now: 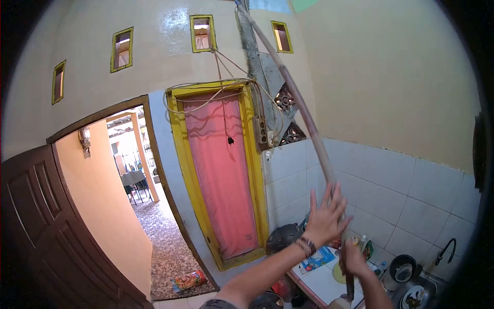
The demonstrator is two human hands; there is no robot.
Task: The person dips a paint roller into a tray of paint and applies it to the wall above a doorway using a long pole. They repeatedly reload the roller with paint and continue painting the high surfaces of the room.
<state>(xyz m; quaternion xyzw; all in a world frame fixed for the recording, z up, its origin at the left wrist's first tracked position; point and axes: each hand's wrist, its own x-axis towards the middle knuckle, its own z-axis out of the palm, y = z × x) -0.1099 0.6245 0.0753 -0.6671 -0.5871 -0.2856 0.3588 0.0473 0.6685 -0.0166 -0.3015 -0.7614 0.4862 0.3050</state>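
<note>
A long pole (300, 104) rises at a slant from my hands toward the upper wall, its top near the upper edge of the view. My left hand (327, 217), with a bracelet (307, 247) on the wrist, lies against the pole with its fingers spread. Lower down, my right hand (353, 259) is closed around the pole. Below the hands is a white tiled counter (325, 289); a blue packet (318, 258) lies on it. My left hand partly hides the pole.
To the right, a sink holds dishes (413, 297) beside a dark pot (403, 269) and a black faucet (446, 251). Loose cables (208, 85) hang over the yellow-framed door with a pink covering (218, 175). A brown door (56, 226) stands open at left.
</note>
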